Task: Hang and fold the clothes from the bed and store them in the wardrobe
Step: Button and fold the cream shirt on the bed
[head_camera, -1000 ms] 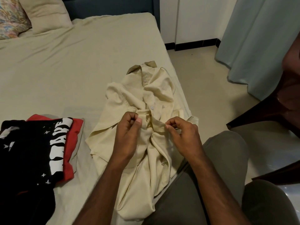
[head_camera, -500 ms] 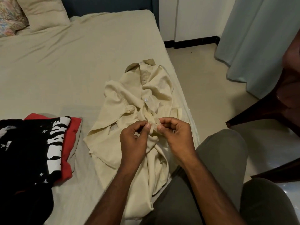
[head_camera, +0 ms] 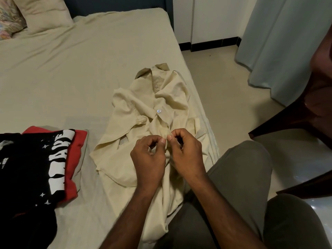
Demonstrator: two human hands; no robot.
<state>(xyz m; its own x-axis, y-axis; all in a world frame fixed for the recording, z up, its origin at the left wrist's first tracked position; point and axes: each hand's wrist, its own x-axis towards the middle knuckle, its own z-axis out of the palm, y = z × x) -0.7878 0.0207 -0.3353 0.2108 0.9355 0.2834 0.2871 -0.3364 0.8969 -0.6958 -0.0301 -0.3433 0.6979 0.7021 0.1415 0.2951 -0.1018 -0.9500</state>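
Single view only, head-mounted, wide-angle. Looks forward and steeply down from seated height at bed (head_camera: 71, 72) edge. Close on left hand (head_camera: 149, 159) and right hand (head_camera: 186, 153), both near frame centre over cream shirt (head_camera: 143, 108). Forearms enter from bottom edge; knees in grey trousers (head_camera: 242, 177) fill lower right. Faces toward headboard end: pillow (head_camera: 43, 13) at top left, floor (head_camera: 224, 97) and curtain (head_camera: 280, 38) at right. Edges bowed by lens. No second view to compare.
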